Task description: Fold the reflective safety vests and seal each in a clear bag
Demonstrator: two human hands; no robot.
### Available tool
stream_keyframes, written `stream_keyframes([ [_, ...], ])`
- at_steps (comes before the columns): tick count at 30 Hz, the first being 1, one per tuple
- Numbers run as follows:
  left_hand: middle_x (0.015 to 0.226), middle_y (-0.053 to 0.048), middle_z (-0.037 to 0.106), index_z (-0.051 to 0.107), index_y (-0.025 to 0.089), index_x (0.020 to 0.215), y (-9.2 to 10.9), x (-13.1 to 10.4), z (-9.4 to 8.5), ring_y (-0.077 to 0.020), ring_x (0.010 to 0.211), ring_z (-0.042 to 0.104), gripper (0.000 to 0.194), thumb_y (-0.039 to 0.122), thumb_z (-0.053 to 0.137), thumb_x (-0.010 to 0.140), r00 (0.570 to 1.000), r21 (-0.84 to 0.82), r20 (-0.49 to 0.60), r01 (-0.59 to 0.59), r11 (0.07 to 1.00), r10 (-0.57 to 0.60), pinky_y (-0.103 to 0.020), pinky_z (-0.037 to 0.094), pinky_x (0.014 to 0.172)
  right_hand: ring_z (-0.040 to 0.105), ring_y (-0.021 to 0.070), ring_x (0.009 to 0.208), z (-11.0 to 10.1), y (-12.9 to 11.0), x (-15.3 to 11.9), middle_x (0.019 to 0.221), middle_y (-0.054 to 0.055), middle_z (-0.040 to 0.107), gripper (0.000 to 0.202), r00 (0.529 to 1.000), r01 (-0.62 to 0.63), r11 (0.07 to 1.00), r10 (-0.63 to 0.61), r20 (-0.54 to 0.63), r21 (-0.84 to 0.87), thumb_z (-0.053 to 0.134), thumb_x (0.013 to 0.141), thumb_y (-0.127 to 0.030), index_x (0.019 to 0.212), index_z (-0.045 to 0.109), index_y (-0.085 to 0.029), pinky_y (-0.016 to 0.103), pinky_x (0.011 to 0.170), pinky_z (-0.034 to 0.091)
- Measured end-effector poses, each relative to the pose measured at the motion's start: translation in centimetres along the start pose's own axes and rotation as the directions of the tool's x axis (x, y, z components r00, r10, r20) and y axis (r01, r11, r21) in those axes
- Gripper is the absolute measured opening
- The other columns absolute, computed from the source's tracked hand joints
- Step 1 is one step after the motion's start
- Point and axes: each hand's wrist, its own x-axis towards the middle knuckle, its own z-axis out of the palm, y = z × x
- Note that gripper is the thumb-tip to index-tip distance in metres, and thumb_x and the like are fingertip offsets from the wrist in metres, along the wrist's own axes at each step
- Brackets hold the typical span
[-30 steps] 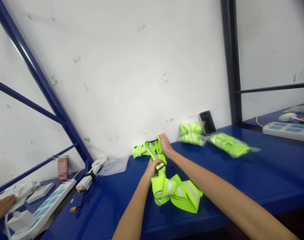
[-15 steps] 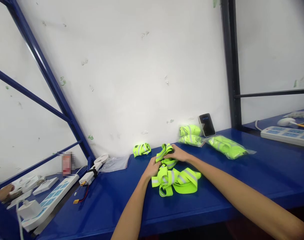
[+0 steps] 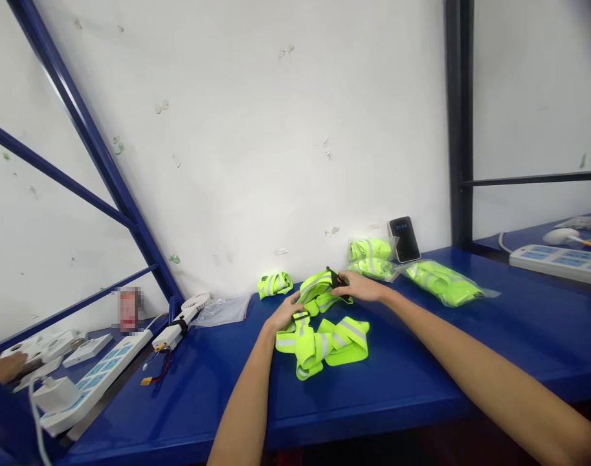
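A neon-yellow reflective strap (image 3: 346, 343) with silver stripes lies loosely bunched on the blue tabletop, its far end raised between my hands. My left hand (image 3: 285, 314) is closed on the strap's left side, beside a dark buckle piece (image 3: 301, 316). Around its upper right part, at a black buckle (image 3: 338, 281), my right hand (image 3: 363, 287) is closed, with some fingertips hidden behind the strap. Just behind my left hand sits a rolled reflective strap (image 3: 274, 285), touched by neither hand.
Bagged reflective straps (image 3: 441, 283) lie at the right, near a phone-like device (image 3: 404, 239) leaning on the wall. Left are a clear plastic bag (image 3: 222, 310), a white fan (image 3: 193, 307) with wires, and a power strip (image 3: 101, 382). Another person's hand (image 3: 6, 369) shows far left.
The raised part of the strap has been spread wider, and black buckles now show. My left hand has moved slightly left, and the loose strap's front part has shifted left.
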Motion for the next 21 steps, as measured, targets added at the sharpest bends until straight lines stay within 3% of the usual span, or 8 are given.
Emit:
stream_keyframes([
  [5, 0.091, -0.008, 0.07, 0.06, 0.016, 0.111, 1.0, -1.6, 1.5, -0.0191, 0.07, 0.067, 0.054, 0.022, 0.077, 0.06, 0.972, -0.025, 0.114, 0.209, 0.978, -0.205, -0.031, 0.053, 0.065, 0.045, 0.0139, 0.06, 0.3, -0.2, 0.2, 0.064, -0.004, 0.051, 0.041, 0.976, 0.007, 0.966, -0.063, -0.208, -0.258, 0.073, 0.062, -0.053, 0.071, 0.053, -0.019, 0.026, 0.056, 0.033],
  [10, 0.073, -0.007, 0.071, 0.061, 0.014, 0.099, 1.1, -2.1, 3.5, -0.0202, 0.064, 0.067, 0.042, 0.026, 0.076, 0.062, 0.939, -0.037, 0.224, 0.275, 0.961, -0.26, -0.029, 0.053, 0.058, 0.052, 0.0172, 0.065, 1.6, 0.3, 0.3, 0.072, -0.001, 0.059, 0.039, 0.946, 0.007, 0.934, -0.122, -0.301, -0.358, 0.07, 0.069, -0.053, 0.082, 0.057, -0.019, 0.028, 0.062, 0.039],
  [12, 0.068, -0.008, 0.07, 0.06, 0.013, 0.094, 0.9, -2.0, 3.8, -0.0197, 0.06, 0.065, 0.037, 0.028, 0.073, 0.064, 0.933, -0.035, 0.247, 0.277, 0.96, -0.261, -0.028, 0.052, 0.055, 0.058, 0.0204, 0.074, 2.2, 0.5, 0.3, 0.084, 0.002, 0.065, 0.041, 0.944, 0.043, 0.935, -0.154, -0.293, -0.351, 0.067, 0.074, -0.048, 0.102, 0.06, -0.019, 0.031, 0.069, 0.044],
  [15, 0.067, -0.009, 0.071, 0.058, 0.014, 0.09, 0.8, -1.8, 4.0, -0.0187, 0.054, 0.064, 0.031, 0.029, 0.07, 0.066, 0.936, -0.025, 0.222, 0.285, 0.958, -0.273, -0.029, 0.052, 0.053, 0.063, 0.0255, 0.091, 3.3, 0.6, 0.0, 0.106, 0.007, 0.068, 0.054, 0.944, 0.083, 0.924, -0.193, -0.268, -0.373, 0.061, 0.082, -0.039, 0.132, 0.05, -0.024, 0.038, 0.082, 0.046],
  [18, 0.066, -0.01, 0.071, 0.061, 0.012, 0.085, 0.7, -1.9, 4.0, -0.018, 0.052, 0.063, 0.025, 0.03, 0.069, 0.068, 0.941, 0.008, 0.186, 0.285, 0.959, -0.281, -0.029, 0.051, 0.052, 0.062, 0.0272, 0.104, 4.7, 0.5, -0.3, 0.12, 0.008, 0.064, 0.052, 0.95, 0.145, 0.904, -0.241, -0.199, -0.401, 0.049, 0.09, -0.028, 0.141, 0.043, -0.028, 0.042, 0.089, 0.047],
  [21, 0.069, -0.011, 0.071, 0.065, 0.011, 0.078, 0.4, -2.0, 3.9, -0.018, 0.056, 0.064, 0.022, 0.031, 0.069, 0.068, 0.942, 0.035, 0.178, 0.282, 0.959, -0.283, -0.028, 0.052, 0.054, 0.049, 0.0256, 0.126, 6.2, 0.1, -0.6, 0.142, 0.006, 0.048, 0.049, 0.954, 0.251, 0.894, -0.293, -0.062, -0.37, 0.038, 0.094, -0.022, 0.142, 0.042, -0.03, 0.043, 0.103, 0.04],
])
